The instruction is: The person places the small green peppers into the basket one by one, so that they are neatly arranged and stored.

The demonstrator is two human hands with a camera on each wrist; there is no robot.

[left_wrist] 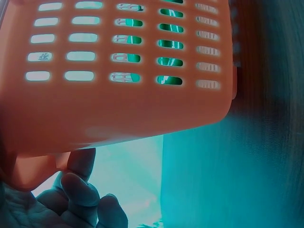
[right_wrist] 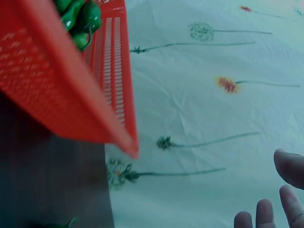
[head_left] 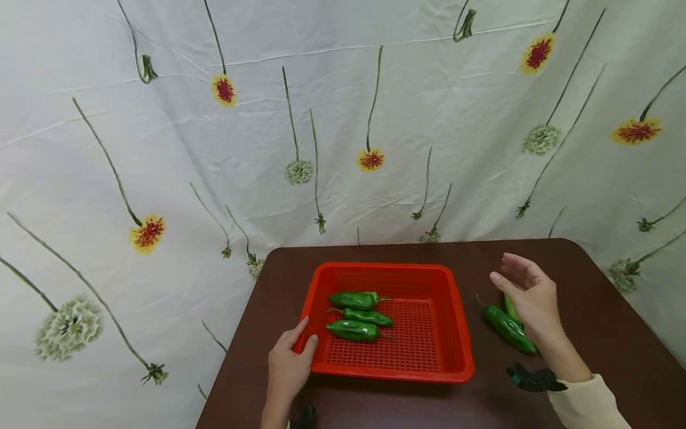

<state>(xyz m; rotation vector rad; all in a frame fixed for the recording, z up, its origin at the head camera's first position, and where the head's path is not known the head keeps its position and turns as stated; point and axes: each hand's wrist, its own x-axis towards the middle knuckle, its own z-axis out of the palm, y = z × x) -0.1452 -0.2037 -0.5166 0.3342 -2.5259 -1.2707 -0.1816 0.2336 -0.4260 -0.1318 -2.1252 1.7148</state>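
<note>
A red basket (head_left: 396, 378) stands on the brown table with several green peppers (head_left: 354, 330) lying in its left half. My left hand (head_left: 289, 363) grips the basket's left rim, thumb on the inner side; the left wrist view has its curled fingers (left_wrist: 80, 190) under the rim of the basket (left_wrist: 118, 109). Right of the basket, my right hand (head_left: 530, 298) is raised above two green peppers (head_left: 509, 329), fingers loosely bent and holding nothing. In the right wrist view its fingertips (right_wrist: 265, 211) are apart from the basket (right_wrist: 61, 95).
The brown table (head_left: 375, 408) reaches back to a pale cloth (head_left: 246, 131) printed with flowers, which hangs behind and beside it. A dark strap (head_left: 536, 379) is around the right wrist, by a cream sleeve (head_left: 586, 402).
</note>
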